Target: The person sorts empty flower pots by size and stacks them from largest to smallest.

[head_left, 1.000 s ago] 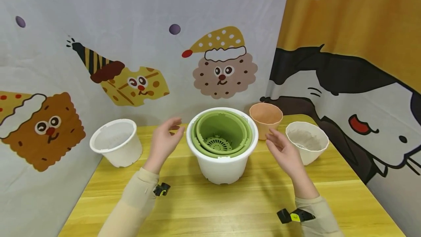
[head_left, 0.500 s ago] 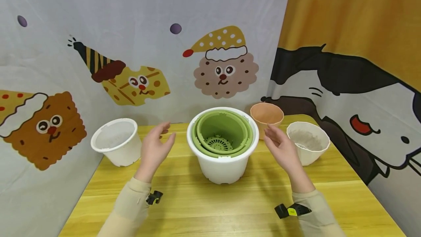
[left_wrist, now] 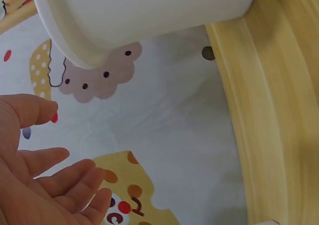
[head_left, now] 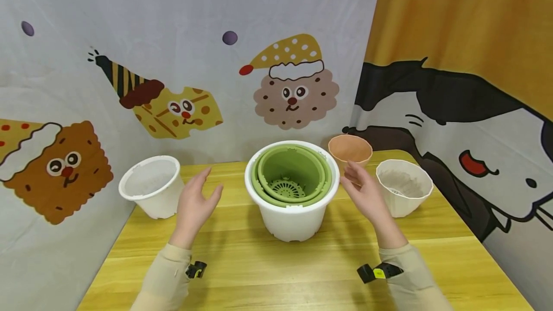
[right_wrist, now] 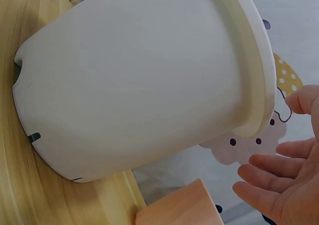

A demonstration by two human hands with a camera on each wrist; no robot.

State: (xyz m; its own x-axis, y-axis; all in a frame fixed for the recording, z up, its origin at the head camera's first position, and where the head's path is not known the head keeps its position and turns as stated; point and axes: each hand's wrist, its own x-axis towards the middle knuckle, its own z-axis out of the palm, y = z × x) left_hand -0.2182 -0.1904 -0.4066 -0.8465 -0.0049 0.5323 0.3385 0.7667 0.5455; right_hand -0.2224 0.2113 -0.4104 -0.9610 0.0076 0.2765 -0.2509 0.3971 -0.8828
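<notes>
Grasping nothing, left hand [head_left: 192,208] and right hand [head_left: 367,199] flank a smooth, tapered white flowerpot [head_left: 294,223] holding nested green pots [head_left: 291,164].

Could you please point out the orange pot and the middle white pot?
Orange pot [head_left: 349,148], head view: on its inside wall.
Middle white pot [right_wrist: 142,80], right wrist view: on its outer wall.

Has a pale cloth backdrop [head_left: 173,13] beyond a yellow wooden tabletop [head_left: 259,272]. Shows, left to right, a printed brown biscuit [head_left: 66,184], a cheese wedge [head_left: 173,114] in a striped hat [head_left: 124,78] and a pinkish biscuit [head_left: 295,102] in a spotted cap [head_left: 294,52]. Includes mustard cloth [head_left: 402,28] at right, above a black-and-white cartoon animal [head_left: 475,138].
</notes>
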